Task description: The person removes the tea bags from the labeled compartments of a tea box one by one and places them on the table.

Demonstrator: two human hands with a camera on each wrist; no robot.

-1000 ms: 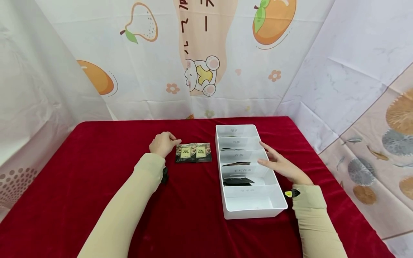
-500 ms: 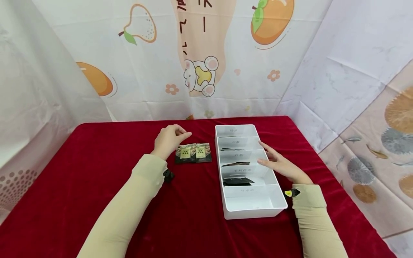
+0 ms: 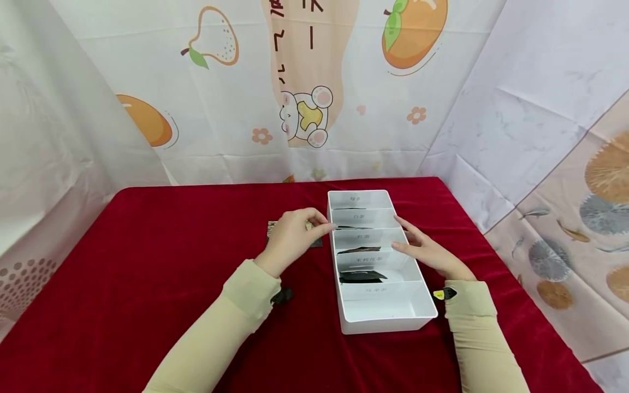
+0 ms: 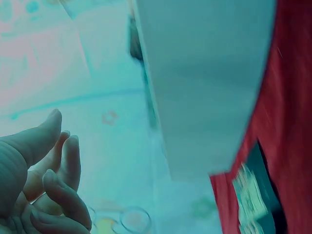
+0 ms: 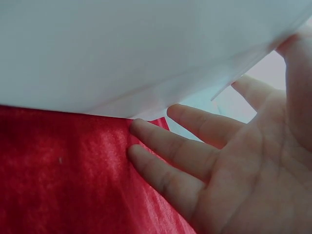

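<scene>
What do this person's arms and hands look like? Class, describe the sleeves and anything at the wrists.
The left sleeve and right sleeve are plain pale beige, ending in wide cuffs at the wrists. The left hand and right hand wear no visible gloves. A small black piece shows by the left wrist; a black one with a yellow marking by the right.

One dark-red tablecloth [image 3: 123,284], plush. Far: one white curtain [image 3: 226,120] with printed fruit [image 3: 415,38], blossom [image 3: 416,115], cartoon animal [image 3: 309,115]. Left: one pale curtain [image 3: 39,109], creased. Right: one marbled curtain [image 3: 521,93], lower part beige with printed fish [image 3: 575,233].
</scene>
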